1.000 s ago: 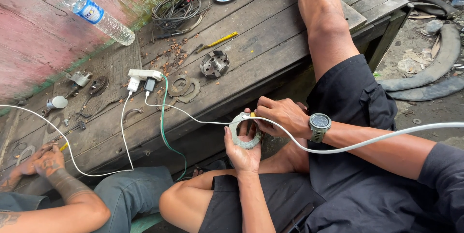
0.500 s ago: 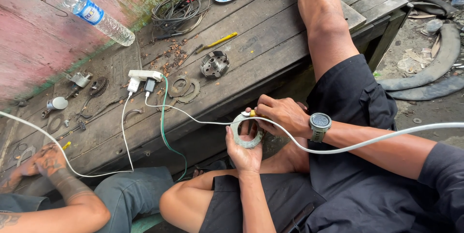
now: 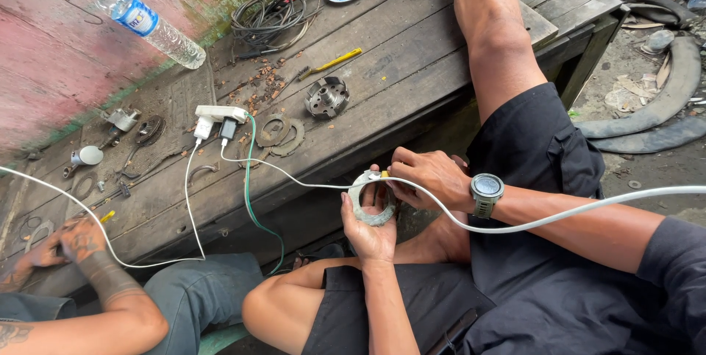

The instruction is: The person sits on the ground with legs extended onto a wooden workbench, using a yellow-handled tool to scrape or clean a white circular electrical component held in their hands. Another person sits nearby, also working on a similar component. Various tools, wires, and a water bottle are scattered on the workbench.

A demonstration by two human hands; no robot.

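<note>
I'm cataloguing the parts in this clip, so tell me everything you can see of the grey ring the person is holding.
The flat grey metal ring looks worn and dull, with a wide round opening. It is held upright over the lap, in front of the wooden bench. The left hand cradles it from below; the right hand pinches its top edge, where a white cable crosses.

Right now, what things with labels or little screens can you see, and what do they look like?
Water bottle: lying on its side at the bench's far left; clear plastic, blue-and-white label band.
Wristwatch: on the person's right wrist, beside the metal ring; round, grey-green, dark screen face.
</note>
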